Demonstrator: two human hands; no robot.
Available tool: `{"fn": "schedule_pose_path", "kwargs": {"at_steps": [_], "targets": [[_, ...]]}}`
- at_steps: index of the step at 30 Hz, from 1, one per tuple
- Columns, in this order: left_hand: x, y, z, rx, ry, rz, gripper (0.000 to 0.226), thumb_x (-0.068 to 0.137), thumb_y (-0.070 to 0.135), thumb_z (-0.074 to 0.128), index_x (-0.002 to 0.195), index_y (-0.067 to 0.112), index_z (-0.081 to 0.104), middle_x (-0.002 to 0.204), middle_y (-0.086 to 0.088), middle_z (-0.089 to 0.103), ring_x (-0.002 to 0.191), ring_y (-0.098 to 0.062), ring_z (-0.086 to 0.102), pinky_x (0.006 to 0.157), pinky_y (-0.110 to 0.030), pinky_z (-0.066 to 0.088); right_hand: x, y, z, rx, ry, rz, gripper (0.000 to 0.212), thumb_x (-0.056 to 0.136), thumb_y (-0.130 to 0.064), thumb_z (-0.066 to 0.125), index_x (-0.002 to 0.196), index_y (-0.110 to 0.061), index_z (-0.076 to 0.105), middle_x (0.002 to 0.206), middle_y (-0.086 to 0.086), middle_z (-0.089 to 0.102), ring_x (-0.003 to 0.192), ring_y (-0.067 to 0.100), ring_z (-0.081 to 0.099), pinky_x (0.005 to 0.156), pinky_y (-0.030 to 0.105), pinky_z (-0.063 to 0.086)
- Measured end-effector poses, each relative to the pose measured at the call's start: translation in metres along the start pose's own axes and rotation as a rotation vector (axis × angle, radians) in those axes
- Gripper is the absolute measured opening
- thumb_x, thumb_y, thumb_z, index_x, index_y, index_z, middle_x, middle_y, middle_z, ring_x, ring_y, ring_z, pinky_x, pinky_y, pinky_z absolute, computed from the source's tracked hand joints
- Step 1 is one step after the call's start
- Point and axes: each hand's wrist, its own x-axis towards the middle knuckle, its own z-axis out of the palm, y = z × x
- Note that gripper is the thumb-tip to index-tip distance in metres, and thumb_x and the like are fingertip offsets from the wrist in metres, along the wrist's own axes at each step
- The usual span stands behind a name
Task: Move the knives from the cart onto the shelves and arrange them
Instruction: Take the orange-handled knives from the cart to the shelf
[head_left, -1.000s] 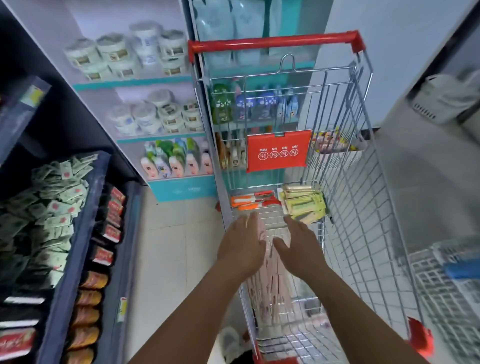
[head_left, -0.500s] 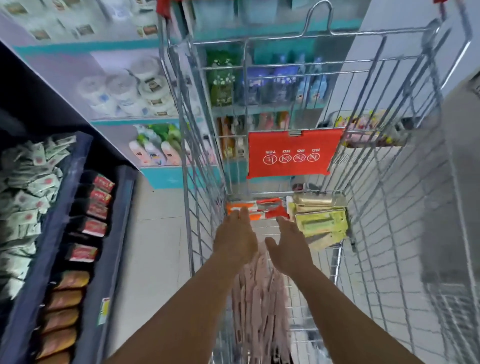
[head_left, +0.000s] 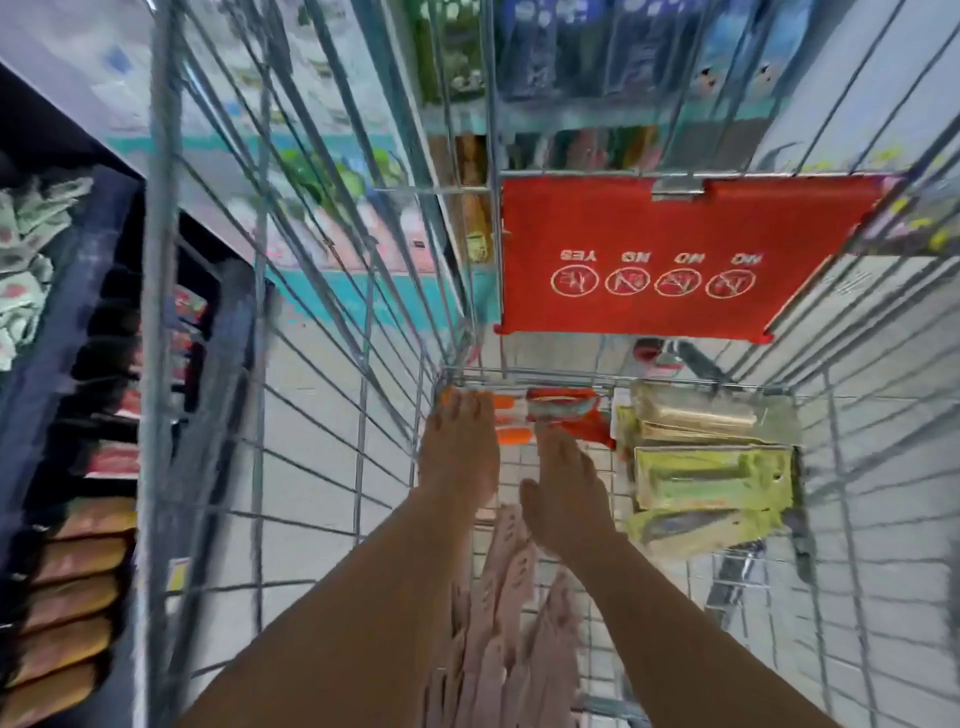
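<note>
Both my arms reach deep into the wire cart (head_left: 358, 405). At its far end lie orange-handled knife packs (head_left: 563, 410), and beside them on the right a stack of green and yellow knife packs (head_left: 711, 478). My left hand (head_left: 460, 447) stretches out with straight fingers, its tips over the orange packs' left end. My right hand (head_left: 563, 493) is stretched out too, its fingertips at the orange packs' near edge. Neither hand holds anything. Pinkish packs (head_left: 506, 623) lie on the cart floor under my forearms.
A red sign (head_left: 670, 260) hangs on the cart's far wall. To the left stands a dark shelf (head_left: 41, 364) with green sachets and red and orange packets. Farther off are white shelves with bottles, blurred. The floor is tiled white.
My head and both hands have moved forward and down into the cart. The hands went from above the pinkish packs to the orange knife packs at the far end.
</note>
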Motion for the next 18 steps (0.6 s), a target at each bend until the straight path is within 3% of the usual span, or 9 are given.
{"fn": "schedule_pose_path", "kwargs": {"at_steps": [4, 9, 13, 15, 18], "targets": [[0.02, -0.003, 0.014, 0.019, 0.032, 0.007, 0.075, 0.084, 0.006, 0.051, 0.149, 0.012, 0.013, 0.155, -0.009, 0.018, 0.144, -0.028, 0.011, 0.115, -0.04, 0.017, 0.014, 0.006, 0.011, -0.084, 0.016, -0.013, 0.075, 0.092, -0.028, 0.048, 0.153, -0.023, 0.003, 0.16, 0.005, 0.0, 0.143, 0.03, 0.018, 0.113, 0.04, 0.025], [0.034, -0.005, 0.022, 0.023, 0.033, 0.0, 0.073, 0.082, 0.016, 0.055, 0.146, 0.017, 0.02, 0.15, -0.009, 0.023, 0.141, -0.032, 0.015, 0.114, -0.043, 0.021, 0.016, 0.009, 0.017, -0.095, 0.026, 0.022, 0.071, 0.093, -0.026, 0.048, 0.151, -0.027, 0.007, 0.157, 0.005, -0.002, 0.141, 0.03, 0.016, 0.112, 0.04, 0.026], [0.038, -0.006, 0.025, -0.004, -0.015, 0.002, 0.053, 0.089, 0.034, 0.051, 0.136, 0.014, 0.035, 0.146, -0.012, 0.03, 0.139, -0.032, 0.022, 0.114, -0.042, 0.022, 0.011, 0.005, 0.024, 0.07, 0.09, 0.072, 0.065, 0.09, -0.018, 0.053, 0.147, -0.023, 0.022, 0.151, 0.009, 0.014, 0.139, 0.029, 0.018, 0.112, 0.038, 0.025], [0.04, -0.007, 0.028, 0.017, -0.036, 0.052, 0.052, 0.09, 0.038, 0.053, 0.133, 0.014, 0.037, 0.14, -0.011, 0.035, 0.134, -0.031, 0.028, 0.112, -0.04, 0.025, 0.008, 0.0, 0.027, 0.236, 0.146, 0.142, 0.059, 0.089, -0.012, 0.055, 0.143, -0.017, 0.03, 0.144, 0.012, 0.023, 0.134, 0.029, 0.028, 0.109, 0.038, 0.031], [0.043, -0.009, 0.031, 0.039, -0.046, 0.097, 0.055, 0.086, 0.043, 0.059, 0.131, 0.019, 0.039, 0.135, -0.009, 0.038, 0.128, -0.03, 0.035, 0.107, -0.041, 0.031, 0.007, -0.006, 0.025, 0.406, 0.172, 0.269, 0.058, 0.092, -0.01, 0.055, 0.142, -0.008, 0.027, 0.142, 0.015, 0.026, 0.128, 0.031, 0.038, 0.103, 0.037, 0.039]]}}
